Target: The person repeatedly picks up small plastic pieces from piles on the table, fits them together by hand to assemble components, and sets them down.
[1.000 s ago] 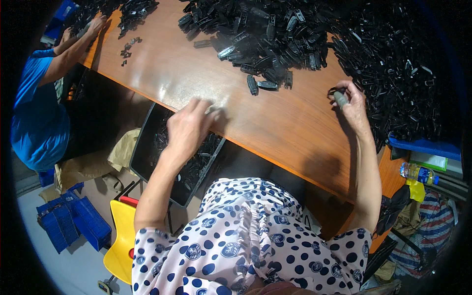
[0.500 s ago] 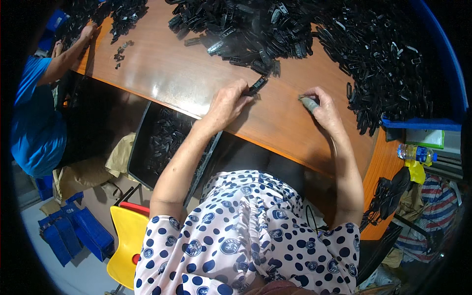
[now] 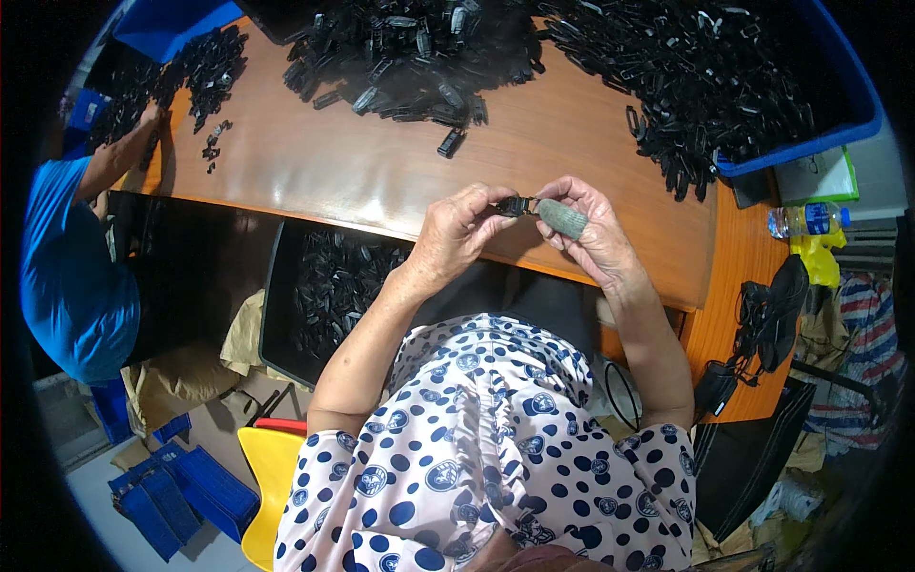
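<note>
So, a small black buckle [image 3: 516,206] is being held up just over the front edge of the brown desk [image 3: 577,138], right in front of the polka-dot top [image 3: 496,419]. It's gripped at one end by the left hand [image 3: 446,238], fingers clamped on it. The right hand [image 3: 600,238] is brought in at the other end, with a grey-green cover [image 3: 563,218] worn on one digit; whether anything's actually pinched there can't be told, since the tips are partly hidden.

Past the hands, a big heap of black pieces [image 3: 410,57] is spread on the desk, with one loose buckle [image 3: 451,143] left on the near side of it. A second black heap [image 3: 658,91] is piled over to the right, by a blue tray [image 3: 810,151]. Some tiny black bits [image 3: 213,148] are scattered at the left. More black parts [image 3: 338,286] are held in a dark bin [image 3: 276,345] below the desk edge. Far left, a co-worker in a blue shirt [image 3: 81,267] can be seen, one arm stretched toward another black pile [image 3: 212,71].
</note>
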`<state>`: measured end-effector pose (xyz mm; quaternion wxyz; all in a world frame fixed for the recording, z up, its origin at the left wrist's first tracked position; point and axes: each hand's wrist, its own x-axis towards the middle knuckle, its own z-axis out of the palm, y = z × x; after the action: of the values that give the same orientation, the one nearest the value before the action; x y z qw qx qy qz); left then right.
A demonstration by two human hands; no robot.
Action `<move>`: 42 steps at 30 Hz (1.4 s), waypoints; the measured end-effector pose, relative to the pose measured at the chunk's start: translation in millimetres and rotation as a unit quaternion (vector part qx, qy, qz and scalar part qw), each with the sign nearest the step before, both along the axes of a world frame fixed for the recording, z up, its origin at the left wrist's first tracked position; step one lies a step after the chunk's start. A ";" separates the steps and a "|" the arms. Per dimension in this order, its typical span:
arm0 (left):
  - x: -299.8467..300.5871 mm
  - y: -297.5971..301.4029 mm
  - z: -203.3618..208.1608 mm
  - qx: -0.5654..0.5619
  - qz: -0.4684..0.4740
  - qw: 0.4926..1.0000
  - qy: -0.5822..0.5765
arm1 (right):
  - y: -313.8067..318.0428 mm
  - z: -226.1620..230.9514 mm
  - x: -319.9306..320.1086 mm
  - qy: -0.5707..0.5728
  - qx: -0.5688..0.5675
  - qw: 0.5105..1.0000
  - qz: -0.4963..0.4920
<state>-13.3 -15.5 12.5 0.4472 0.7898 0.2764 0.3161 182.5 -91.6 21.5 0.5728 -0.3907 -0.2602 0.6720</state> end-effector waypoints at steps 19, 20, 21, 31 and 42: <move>3.5 -16.3 19.5 0.147 -0.052 0.985 0.071 | -10.6 2.3 18.2 -0.059 -0.169 0.975 0.130; 4.9 -18.3 20.6 0.057 -0.048 0.995 0.060 | -10.5 0.4 23.8 -0.026 -0.165 0.974 0.156; 5.8 -20.7 21.6 -0.034 -0.045 0.997 0.049 | -10.6 -1.1 25.6 0.008 -0.163 0.970 0.180; 29.8 -10.5 0.9 -0.529 0.022 0.818 -0.226 | 11.4 18.8 -5.6 0.095 0.013 0.987 0.129; 45.4 20.5 -16.0 -0.529 0.019 0.784 -0.326 | 42.4 -12.7 31.9 -0.310 -0.009 0.947 0.081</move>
<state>32.1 5.0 -3.5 0.8519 0.2740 0.2531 0.3677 214.4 -49.2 8.8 0.4039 -0.5627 -0.4494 0.5641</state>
